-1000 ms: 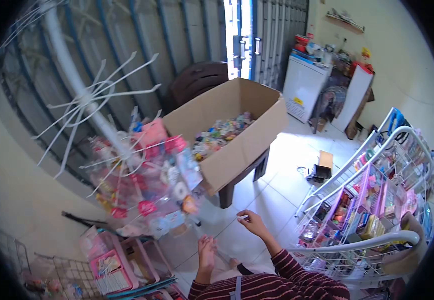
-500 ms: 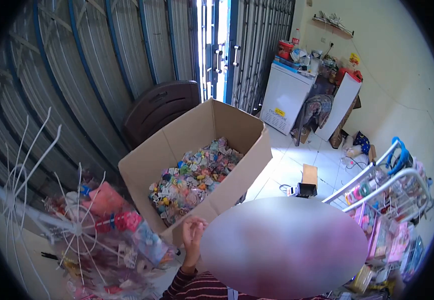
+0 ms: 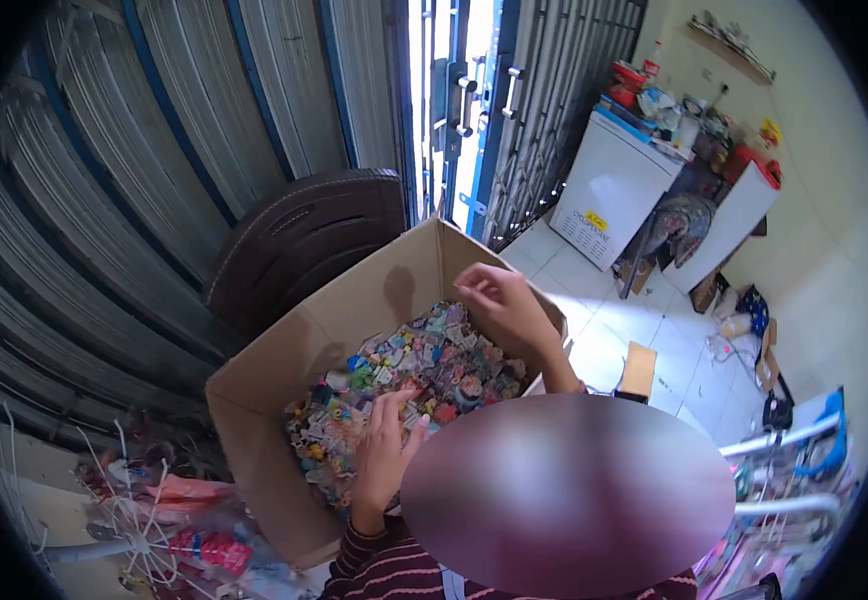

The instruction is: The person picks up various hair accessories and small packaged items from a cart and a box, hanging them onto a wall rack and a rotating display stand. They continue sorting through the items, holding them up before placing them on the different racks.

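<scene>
A large cardboard box [image 3: 254, 425] stands in front of me with its top uncovered. Heaped inside are small colourful trinkets [image 3: 424, 355], some seemingly in clear packets; their exact kind is too small to make out. My left hand [image 3: 384, 445] reaches over the near side of the heap, fingers stretched out just above or touching the trinkets. Raised near the box's right wall is my right hand [image 3: 504, 305], its fingers loosely bent and apart, with nothing visible in them. A blurred oval hides the area below and right of my hands.
A brown plastic chair back [image 3: 304, 240] stands behind the box, against the metal shutter [image 3: 204, 130]. White wire racks with bagged goods [image 3: 204, 545] are at the lower left. A white freezer [image 3: 614, 190], cardboard piece [image 3: 638, 370] and white-framed trolley [image 3: 804, 435] lie to the right.
My left hand has moved from outside the box's near edge to over the trinkets. The right hand has come into view above the box. The view has shifted closer to the box.
</scene>
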### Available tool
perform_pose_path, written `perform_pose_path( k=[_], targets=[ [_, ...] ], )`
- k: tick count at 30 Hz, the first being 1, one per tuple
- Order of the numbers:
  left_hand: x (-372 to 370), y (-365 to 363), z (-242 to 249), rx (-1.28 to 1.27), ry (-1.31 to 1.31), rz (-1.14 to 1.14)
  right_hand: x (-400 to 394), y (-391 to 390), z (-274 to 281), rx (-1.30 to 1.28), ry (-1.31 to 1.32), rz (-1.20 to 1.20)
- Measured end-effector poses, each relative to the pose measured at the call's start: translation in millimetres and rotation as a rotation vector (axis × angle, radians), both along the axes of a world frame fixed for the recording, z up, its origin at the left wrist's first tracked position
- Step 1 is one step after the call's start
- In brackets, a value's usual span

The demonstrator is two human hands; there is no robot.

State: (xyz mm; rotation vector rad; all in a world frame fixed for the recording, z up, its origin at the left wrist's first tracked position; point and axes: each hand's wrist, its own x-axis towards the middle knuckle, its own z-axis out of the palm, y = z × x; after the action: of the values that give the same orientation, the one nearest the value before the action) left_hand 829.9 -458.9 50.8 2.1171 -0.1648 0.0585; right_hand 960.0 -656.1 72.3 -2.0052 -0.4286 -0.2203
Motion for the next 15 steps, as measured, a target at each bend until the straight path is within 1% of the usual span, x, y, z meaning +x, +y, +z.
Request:
perform_pose_path(
  k=[1, 2, 4, 6, 7, 8, 9, 11, 12, 13, 14, 15],
  targets=[
    [14, -8, 3, 0.171, -0.035, -0.036, 33, -1, -8, -0.057, 0.003, 0.069],
    [31, -15, -1, 0.171, 0.027, -0.059, 65, 0, -19, -0.132, 0.028, 0.092],
    [77, -32, -22, 0.257, 0.152, -0.020, 120, 11, -49, -0.101, 0.028, 0.189],
    [126, -50, -77, 0.535, 0.145, 0.119, 150, 26, -70, -0.003, 0.188, 0.209],
    [139, -55, -102, 0.648, 0.199, 0.133, 163, 29, -92, -0.014, 0.206, 0.247],
    [150, -58, -122, 0.765, 0.253, 0.146, 175, 32, -124, -0.157, 0.236, 0.191],
    [159, -60, -138, 0.764, 0.275, 0.178, 185, 35, -159, -0.295, 0.256, 0.134],
    [177, -61, -158, 0.730, 0.749, -0.039, 184, 31, -245, -0.301, 0.099, 0.140],
    [185, -62, -155, 0.726, 0.768, -0.016, 182, 23, -265, -0.531, 0.051, 0.227],
    [189, -65, -150, 0.683, 0.795, 0.053, 173, 19, -331, -0.577, 0.394, 0.029],
    [190, -69, -150, 0.639, 0.824, 0.121, 153, 8, -330, -0.616, 0.364, -0.023],
    [192, -70, -161, 0.635, 0.849, 0.132, 144, 6, -330, -0.618, 0.377, 0.002]
  ],
)
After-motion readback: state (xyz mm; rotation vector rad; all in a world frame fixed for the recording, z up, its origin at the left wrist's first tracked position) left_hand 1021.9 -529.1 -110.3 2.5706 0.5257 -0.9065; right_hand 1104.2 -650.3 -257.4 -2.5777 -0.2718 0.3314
